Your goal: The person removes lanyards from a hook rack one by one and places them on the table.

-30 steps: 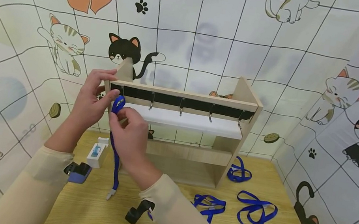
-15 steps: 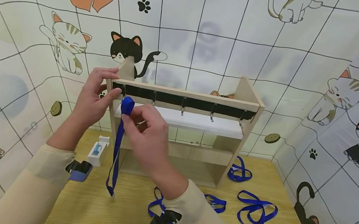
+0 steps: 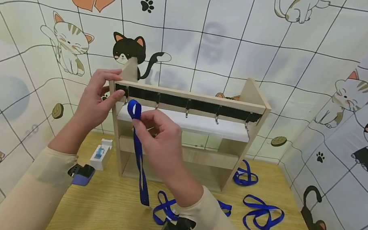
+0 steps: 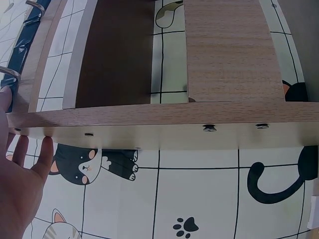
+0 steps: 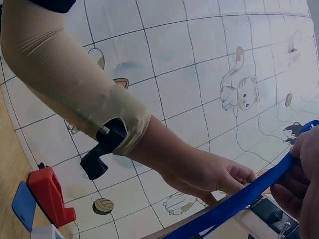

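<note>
My right hand (image 3: pixel 164 144) pinches a blue lanyard (image 3: pixel 138 150) between thumb and fingers, just below a small loop at its top. The rest of the strap dangles toward the table. In the right wrist view, the lanyard (image 5: pixel 239 201) stretches diagonally past the left hand. My left hand (image 3: pixel 98 96) holds the upper left corner of a light wooden shelf (image 3: pixel 187 95), thumb at the front. Its fingertips touch the outer side panel in the left wrist view. Metal hooks (image 3: pixel 187 109) line a black strip under the shelf's top edge; the lanyard loop is apart from the leftmost hooks.
More blue lanyards (image 3: pixel 264 215) lie loosely coiled on the wooden table (image 3: pixel 105 224), right of and in front of the shelf. A small white box (image 3: pixel 99 157) and a blue object (image 3: pixel 81 180) stand left. A red holder (image 5: pixel 47 194) shows in the right wrist view.
My right hand has moved right, away from the shelf's left corner, carrying the lanyard; its hanging end has swung right. My left hand stays on the corner.
</note>
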### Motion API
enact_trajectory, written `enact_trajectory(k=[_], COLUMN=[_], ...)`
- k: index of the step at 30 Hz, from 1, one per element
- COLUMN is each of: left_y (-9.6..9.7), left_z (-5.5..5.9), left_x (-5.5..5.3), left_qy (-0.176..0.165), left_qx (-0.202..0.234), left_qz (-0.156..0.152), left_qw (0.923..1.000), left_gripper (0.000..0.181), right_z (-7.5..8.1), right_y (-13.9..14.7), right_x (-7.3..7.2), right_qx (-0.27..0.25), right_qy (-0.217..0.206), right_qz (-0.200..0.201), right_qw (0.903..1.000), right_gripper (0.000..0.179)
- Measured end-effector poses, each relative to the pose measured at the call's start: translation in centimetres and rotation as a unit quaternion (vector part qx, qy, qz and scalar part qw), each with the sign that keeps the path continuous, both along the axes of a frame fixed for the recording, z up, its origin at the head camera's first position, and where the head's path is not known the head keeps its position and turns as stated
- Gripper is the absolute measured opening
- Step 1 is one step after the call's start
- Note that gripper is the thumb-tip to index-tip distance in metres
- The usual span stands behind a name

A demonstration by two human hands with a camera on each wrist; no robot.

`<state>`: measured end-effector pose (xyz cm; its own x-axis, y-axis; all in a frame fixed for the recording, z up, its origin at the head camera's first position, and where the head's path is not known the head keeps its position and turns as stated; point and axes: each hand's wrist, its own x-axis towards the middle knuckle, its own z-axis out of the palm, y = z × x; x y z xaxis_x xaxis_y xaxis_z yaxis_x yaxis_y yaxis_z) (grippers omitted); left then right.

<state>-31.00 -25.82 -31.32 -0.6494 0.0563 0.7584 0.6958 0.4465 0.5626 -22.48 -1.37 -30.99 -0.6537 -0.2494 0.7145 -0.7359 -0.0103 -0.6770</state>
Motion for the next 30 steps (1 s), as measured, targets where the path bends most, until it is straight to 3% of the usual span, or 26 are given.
enact_trajectory(k=[9,19,30], left_y=[0.0,0.1,0.0], left_z=[-0.2,0.0,0.0], left_x=[-0.3,0.0,-0.1], left_qy=[0.003,0.001,-0.010], left_qx=[0.004,0.007,0.010], left_qz=[-0.009,-0.006,-0.006], left_qw=[0.9999,1.0000,0.9999], left_gripper=[0.036,0.036,0.036], right_z=[-1.0,-4.2,-7.6], right_y=[-0.4,0.5,1.3], right_x=[0.1,-0.8,-2.4], right_qx=[0.011,0.035,0.143], right_qy=[-0.002,-0.022,-0.034], right_qz=[0.024,0.011,-0.015], right_qw=[0.9996,0.9991,0.9890], right_gripper=[0.004,0.003,0.004])
